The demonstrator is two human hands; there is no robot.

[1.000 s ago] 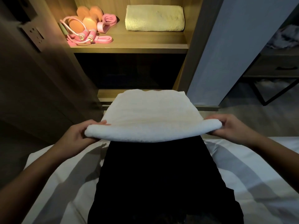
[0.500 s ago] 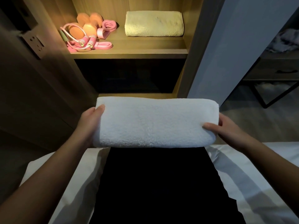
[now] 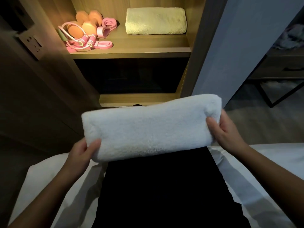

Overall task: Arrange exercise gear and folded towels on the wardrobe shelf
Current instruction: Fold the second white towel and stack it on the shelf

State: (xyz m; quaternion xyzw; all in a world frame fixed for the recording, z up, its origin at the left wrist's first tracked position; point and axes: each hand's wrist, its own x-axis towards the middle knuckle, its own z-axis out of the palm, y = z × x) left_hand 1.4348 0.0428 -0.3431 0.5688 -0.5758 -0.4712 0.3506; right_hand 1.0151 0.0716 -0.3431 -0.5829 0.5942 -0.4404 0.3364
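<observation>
**Two hands on one white towel, centre frame**

White folded terry towel (image 3: 151, 130) is held up at centre frame, long axis tilted, right end higher. Its lower left corner is pinched by the left hand (image 3: 80, 155), thumb on the top face, fingers tucked beneath. Its right end is gripped by the right hand (image 3: 225, 130), thumb pressed on the near face, fingers wrapped behind.

Lit wooden wardrobe shelf (image 3: 131, 50) is seen at the top of the frame, well apart from the held towel. Pale yellow folded towel (image 3: 156, 20) is laid flat on the shelf's right half. On the left half, peach-orange dumbbells (image 3: 88, 22) are grouped at the back, with a pink-handled skipping rope (image 3: 87, 41) in front of them and a flat pink resistance band (image 3: 105, 44) near the front edge. A second pink looped band (image 3: 107, 25) is set just right of the dumbbells.

Black fabric panel (image 3: 161, 186) is spread below the held towel at bottom centre, flanked by white bedding (image 3: 271, 162). Grey wall socket (image 3: 33, 45) is mounted at upper left.
</observation>
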